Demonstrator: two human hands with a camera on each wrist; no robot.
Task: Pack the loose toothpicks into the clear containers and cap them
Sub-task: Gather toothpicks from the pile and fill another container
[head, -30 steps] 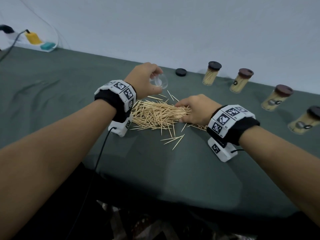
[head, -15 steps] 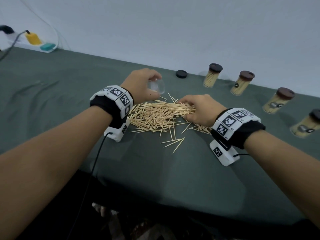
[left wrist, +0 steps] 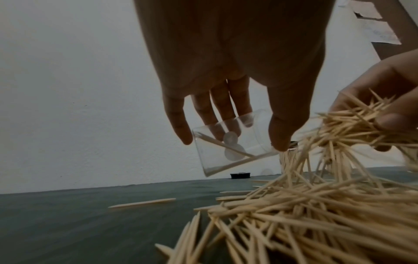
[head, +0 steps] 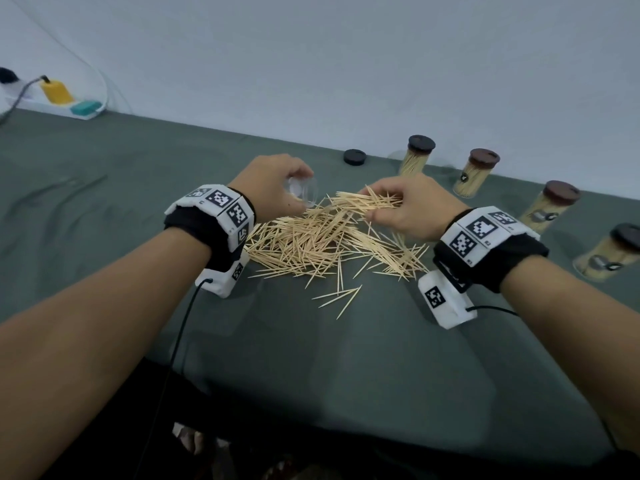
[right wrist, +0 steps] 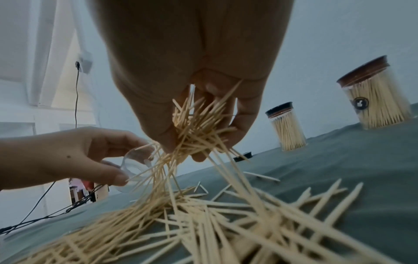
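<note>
The big pile of loose toothpicks (head: 322,242) sits on the green tablecloth (head: 104,188), spread out between the two wrists, and everything else sits around that pile. The right hand (head: 408,211) hangs just above the pile's far right part, fingers curled and pinching a messy bunch of toothpicks (right wrist: 194,128), with some of them sticking out at all angles and trailing down toward the heap. Just left of that, over the pile's far left edge, the left hand (head: 273,185) holds a clear container (left wrist: 233,142) tipped on its side, thumb on one side and the fingers on the other, mouth facing the bunch. The left wrist view shows a couple of toothpicks already lying inside it. Beyond the pile, near the wall, a loose black cap (head: 354,156) lies flat on the cloth. To the right of the cap, four filled, capped containers (head: 417,157) stand in a row running off to the right. Way off to the far left of the pile there's a white power strip (head: 52,102) with a yellow plug in it.
</note>
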